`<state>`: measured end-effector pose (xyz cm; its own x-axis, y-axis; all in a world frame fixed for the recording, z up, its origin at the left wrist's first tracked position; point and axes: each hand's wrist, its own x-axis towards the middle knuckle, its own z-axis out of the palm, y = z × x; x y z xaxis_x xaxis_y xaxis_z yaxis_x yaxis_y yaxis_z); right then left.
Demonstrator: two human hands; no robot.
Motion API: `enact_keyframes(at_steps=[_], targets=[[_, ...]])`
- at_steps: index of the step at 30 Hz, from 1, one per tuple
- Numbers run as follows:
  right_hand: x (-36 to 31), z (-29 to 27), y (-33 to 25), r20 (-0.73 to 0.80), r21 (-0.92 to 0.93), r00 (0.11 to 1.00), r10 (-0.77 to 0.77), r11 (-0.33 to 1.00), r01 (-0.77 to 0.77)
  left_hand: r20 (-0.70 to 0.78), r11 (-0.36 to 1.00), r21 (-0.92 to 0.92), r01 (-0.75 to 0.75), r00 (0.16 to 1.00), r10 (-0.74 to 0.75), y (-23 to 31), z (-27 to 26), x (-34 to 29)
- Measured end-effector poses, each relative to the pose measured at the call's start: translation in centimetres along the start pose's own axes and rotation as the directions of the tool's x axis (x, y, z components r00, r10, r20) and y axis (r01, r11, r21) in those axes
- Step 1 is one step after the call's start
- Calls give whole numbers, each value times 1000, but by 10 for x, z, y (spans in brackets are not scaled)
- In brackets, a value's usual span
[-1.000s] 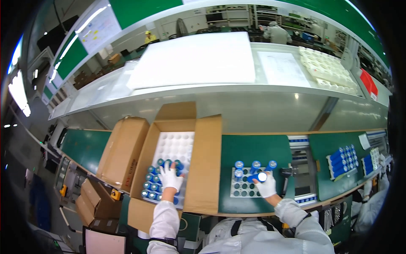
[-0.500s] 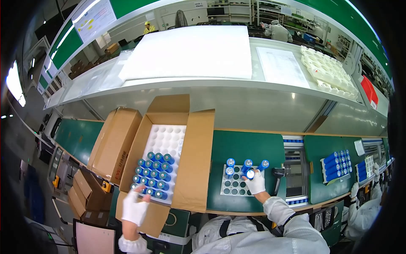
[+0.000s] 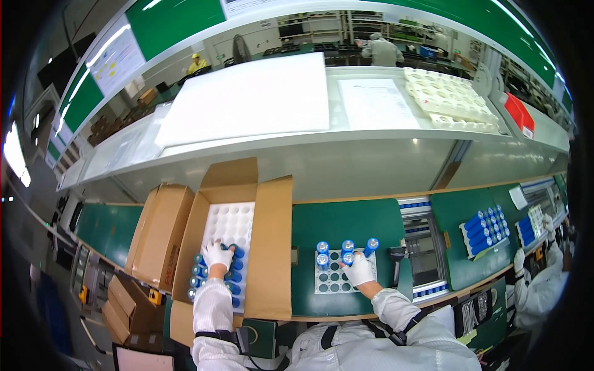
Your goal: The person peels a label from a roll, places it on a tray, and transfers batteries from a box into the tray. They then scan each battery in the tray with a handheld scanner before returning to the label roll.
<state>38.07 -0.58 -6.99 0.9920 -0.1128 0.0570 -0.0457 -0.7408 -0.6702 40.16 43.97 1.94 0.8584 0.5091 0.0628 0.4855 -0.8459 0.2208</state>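
Blue cylinders [image 3: 322,248] upright in pale holed tray [image 3: 329,283]

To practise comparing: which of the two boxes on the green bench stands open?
The right box: its flaps are spread and the left hand is inside; the left box is shut.

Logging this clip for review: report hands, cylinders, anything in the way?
Left hand among blue cylinders in open carton, grip unclear. Right hand at one cylinder over white holder, grip and seating unclear. Carton flap stands between hands.
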Motion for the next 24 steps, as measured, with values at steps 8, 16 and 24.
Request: enact_keyframes(at_steps=[8, 16, 24], targets=[[-2, -8, -9, 9, -74, 998, 60, 995, -59, 92, 998, -5, -64, 994, 64, 24, 8, -18], [-3, -1, -10, -40, -67, 999, 36, 997, -38, -30, 999, -25, -20, 999, 19, 28, 10, -19], [-6, -23, -35, 46, -70, 999, -3, 998, 6, -234, 618, -785, -43, 944, -231, -3, -31, -16]])
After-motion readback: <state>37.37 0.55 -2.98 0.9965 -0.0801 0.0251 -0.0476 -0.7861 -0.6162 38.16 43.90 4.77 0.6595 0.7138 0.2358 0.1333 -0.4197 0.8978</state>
